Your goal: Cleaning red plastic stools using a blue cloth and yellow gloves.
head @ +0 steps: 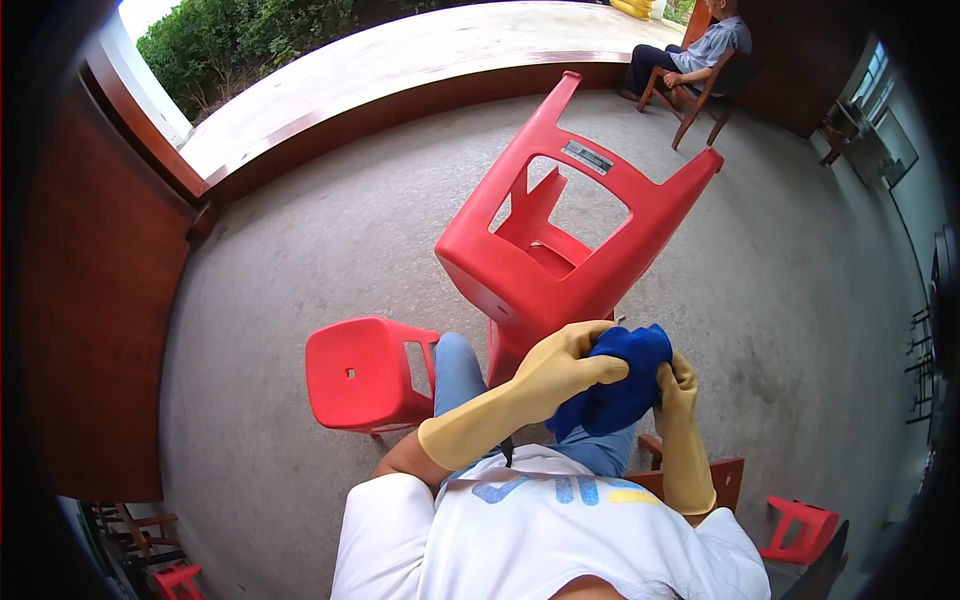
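A bunched blue cloth point(626, 382) is held above my lap between my two hands, both in long yellow rubber gloves. On its left side my left hand point(574, 364) grips it with thumb and fingers. At its right edge my right hand point(677, 382) pinches the cloth. Just beyond the hands, a red plastic stool point(547, 262) lies tipped over with its legs pointing away from me; something red beneath it is partly hidden. By my left knee stands a smaller red plastic stool point(352, 371), upright, with a square hole in its seat.
A person point(712, 49) sits on a wooden chair point(701, 97) at the far right, beside a raised threshold point(420, 101). A wooden door point(97, 300) stands at the left. More red stools point(802, 529) are behind me at both sides.
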`<state>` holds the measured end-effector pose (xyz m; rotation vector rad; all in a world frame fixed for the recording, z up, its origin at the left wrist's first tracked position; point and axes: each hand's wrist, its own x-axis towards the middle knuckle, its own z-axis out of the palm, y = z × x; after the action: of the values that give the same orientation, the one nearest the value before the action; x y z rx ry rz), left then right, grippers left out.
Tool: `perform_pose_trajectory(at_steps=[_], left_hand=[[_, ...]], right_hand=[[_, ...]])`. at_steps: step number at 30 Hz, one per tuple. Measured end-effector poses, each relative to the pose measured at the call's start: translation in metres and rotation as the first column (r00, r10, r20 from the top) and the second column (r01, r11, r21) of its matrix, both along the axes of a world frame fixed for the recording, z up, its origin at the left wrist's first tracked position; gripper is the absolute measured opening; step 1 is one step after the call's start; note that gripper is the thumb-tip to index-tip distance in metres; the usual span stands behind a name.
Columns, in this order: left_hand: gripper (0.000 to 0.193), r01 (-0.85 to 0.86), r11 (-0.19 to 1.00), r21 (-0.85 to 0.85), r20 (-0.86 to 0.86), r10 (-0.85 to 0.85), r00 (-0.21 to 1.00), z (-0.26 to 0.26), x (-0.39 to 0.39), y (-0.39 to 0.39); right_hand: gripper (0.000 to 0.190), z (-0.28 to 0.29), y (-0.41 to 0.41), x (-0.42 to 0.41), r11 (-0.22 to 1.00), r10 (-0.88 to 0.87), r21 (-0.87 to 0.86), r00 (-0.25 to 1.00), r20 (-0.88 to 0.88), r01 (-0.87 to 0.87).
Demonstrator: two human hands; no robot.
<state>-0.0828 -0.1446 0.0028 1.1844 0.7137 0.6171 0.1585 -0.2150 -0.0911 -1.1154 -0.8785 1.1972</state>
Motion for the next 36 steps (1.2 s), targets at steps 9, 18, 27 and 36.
perform_pose_trajectory(at_steps=[9,18,27,36], left_hand=[[0.050,0.128,0.970,-0.208,0.091,-0.111,0.990,0.033,0.028,0.007],[0.034,0.014,0.961,-0.276,0.163,0.032,0.986,0.023,-0.007,0.048],[0.032,0.111,0.825,-0.555,0.371,0.126,0.920,0.011,0.028,0.045],[0.038,-0.293,0.956,-0.030,0.084,0.295,0.952,-0.015,-0.001,0.029]], right_hand=[[0.099,0.054,0.034,0.015,0.886,0.321,0.356,0.947,-0.009,-0.297],[0.056,0.016,-0.002,0.061,0.774,0.615,-0.223,0.787,0.044,-0.592],[0.041,0.065,-0.010,0.046,0.924,0.296,0.189,0.935,0.194,-0.331],[0.037,0.060,0.006,0.016,0.878,-0.128,0.342,0.526,0.841,-0.334]])
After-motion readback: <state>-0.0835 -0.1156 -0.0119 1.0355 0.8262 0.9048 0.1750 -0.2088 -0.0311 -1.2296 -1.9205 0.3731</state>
